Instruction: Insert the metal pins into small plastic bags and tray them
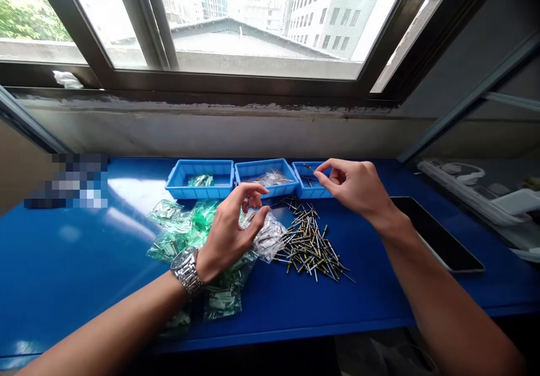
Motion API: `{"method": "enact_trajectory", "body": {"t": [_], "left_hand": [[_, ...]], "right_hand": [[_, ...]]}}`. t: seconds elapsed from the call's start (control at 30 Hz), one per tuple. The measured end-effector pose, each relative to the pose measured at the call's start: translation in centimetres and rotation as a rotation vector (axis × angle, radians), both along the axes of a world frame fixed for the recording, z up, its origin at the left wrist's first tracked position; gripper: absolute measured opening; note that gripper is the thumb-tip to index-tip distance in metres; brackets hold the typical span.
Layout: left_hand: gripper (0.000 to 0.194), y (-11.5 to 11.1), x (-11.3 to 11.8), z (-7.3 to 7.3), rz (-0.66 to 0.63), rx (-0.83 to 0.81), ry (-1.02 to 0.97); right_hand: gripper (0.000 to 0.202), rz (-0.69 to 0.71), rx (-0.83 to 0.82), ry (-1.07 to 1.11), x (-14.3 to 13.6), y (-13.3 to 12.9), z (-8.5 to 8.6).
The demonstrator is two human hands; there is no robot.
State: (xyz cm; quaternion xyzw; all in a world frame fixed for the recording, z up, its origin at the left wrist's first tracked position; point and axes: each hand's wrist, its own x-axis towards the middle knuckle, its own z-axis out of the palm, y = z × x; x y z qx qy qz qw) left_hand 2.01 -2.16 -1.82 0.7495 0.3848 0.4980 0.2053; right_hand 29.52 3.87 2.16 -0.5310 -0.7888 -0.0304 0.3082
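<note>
Between thumb and forefinger, my right hand pinches a thin metal pin with a dark end, above the right blue bin. A few similar pins lie inside that bin. My left hand holds nothing; its thumb and fingers are apart, over the plastic packets. Beneath and beside it lie green-tinted plastic bags with small pale pieces inside, and a clear plastic bag. To its right spreads a loose pile of thin metal pins with dark and brass-coloured ends.
The left blue bin contains a green packet, and the middle blue bin contains clear packets. A dark-screened tablet lies right of my right forearm on the blue table. Behind the bins rises a wall with a window.
</note>
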Motion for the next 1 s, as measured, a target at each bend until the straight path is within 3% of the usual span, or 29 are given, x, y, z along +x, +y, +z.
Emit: {"method": "enact_trajectory", "body": {"t": [0.13,0.37,0.6,0.83,1.0], "left_hand": [[0.006,-0.2,0.0,-0.1,-0.032,0.016,0.021],[0.017,-0.3,0.0,0.1,-0.105,-0.026,0.059],[0.020,-0.3,0.0,0.2,-0.142,-0.036,0.070],[0.019,-0.5,0.0,0.2,-0.146,-0.053,0.078],[0.019,-0.5,0.0,0.1,-0.136,-0.052,0.079]], "right_hand": [[0.019,-0.022,-0.062,-0.010,0.9,0.4,0.2],[0.019,0.286,-0.357,-0.090,-1.8,-1.1,-0.4],[0.013,0.174,-0.263,-0.302,-3.4,-1.5,-2.2],[0.017,0.136,-0.309,-0.346,-4.2,-1.9,-1.8],[0.028,0.183,-0.287,-0.351,-5.0,-2.2,-2.4]]}}
